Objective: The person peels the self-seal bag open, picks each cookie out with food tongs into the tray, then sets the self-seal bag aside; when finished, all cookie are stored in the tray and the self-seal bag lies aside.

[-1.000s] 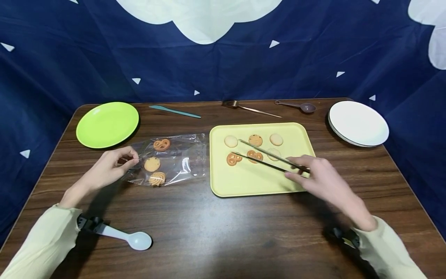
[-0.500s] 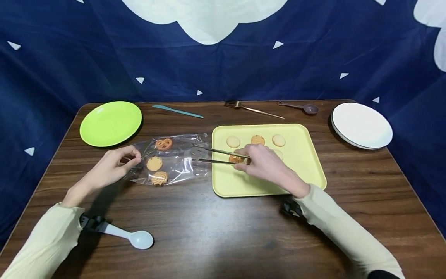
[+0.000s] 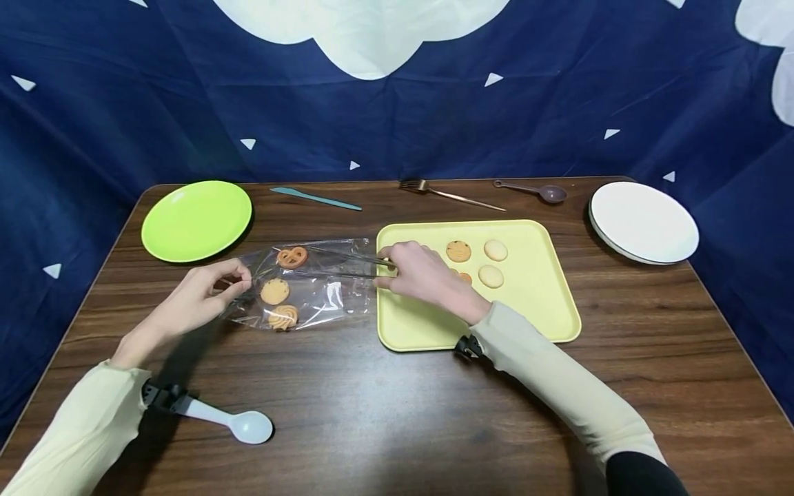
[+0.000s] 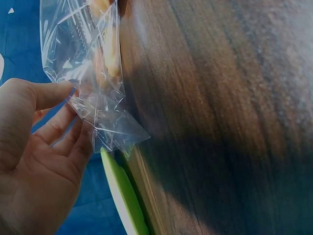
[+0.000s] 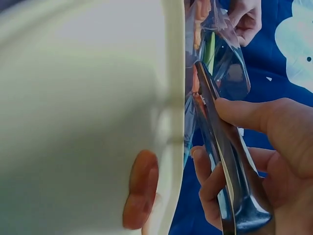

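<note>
Now | L hand [image 3: 201,300] pinches clr bag [image 3: 313,297]: 3 cookies [image 3: 275,291] | R hand [image 3: 422,275] grips tongs [image 5: 237,166] | tray [image 3: 434,332]: biscuits [image 3: 458,251]

The crinkled bag [image 3: 316,293] is clear, glossy plastic, the tongs [image 5: 231,161] are smooth, mirror-bright metal, the tray [image 3: 490,317] looks like smooth matt plastic, the tabletop [image 3: 384,413] shows wood grain under a dull sheen, the fork [image 3: 459,198] is shiny metal, and the curtain [image 3: 397,124] is creased matt cloth.
</note>
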Tool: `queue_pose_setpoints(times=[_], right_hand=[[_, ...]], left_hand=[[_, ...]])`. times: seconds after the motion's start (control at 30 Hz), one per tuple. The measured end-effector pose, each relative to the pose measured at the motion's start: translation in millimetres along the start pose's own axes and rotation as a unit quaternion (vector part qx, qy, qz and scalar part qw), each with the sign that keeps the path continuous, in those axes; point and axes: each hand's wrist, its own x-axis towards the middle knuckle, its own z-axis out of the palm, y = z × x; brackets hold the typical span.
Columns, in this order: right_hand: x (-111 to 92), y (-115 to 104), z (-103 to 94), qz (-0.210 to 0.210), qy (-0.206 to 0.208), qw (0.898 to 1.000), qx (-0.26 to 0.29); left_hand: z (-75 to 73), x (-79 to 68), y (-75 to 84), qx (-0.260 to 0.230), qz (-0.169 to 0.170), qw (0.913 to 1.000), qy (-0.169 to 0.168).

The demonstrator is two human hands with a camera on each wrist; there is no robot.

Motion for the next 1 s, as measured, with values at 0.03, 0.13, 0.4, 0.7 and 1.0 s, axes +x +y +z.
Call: queue_pose_setpoints(times=[0.03, 0.13, 0.4, 0.7, 1.0], right_hand=[[2, -1, 0.1, 0.0, 0.0, 1.0, -0.001], [6, -4, 0.8, -0.003, 0.002, 1.0, -0.006], [4, -3, 1.5, 0.004, -0.005, 1.0, 0.008], [15, -7, 1.7, -0.011, -0.021, 1.0, -0.001], [12, -6, 4.3, -0.011, 0.002, 1.0, 0.006]], left_hand=[[-0.1, -0.1, 0.2, -0.001, 0.002, 1.0, 0.0], [-0.3, 0.0, 0.7, -0.001, 0.005, 1.0, 0.0], [1.2, 3.1, -2.5, 0.014, 0.012, 0.9998, -0.002], [0.7, 4.0, -1.9, 0.014, 0.011, 0.9998, -0.002], [1.4, 3.0, -1.6, 0.012, -0.002, 0.9999, -0.012]])
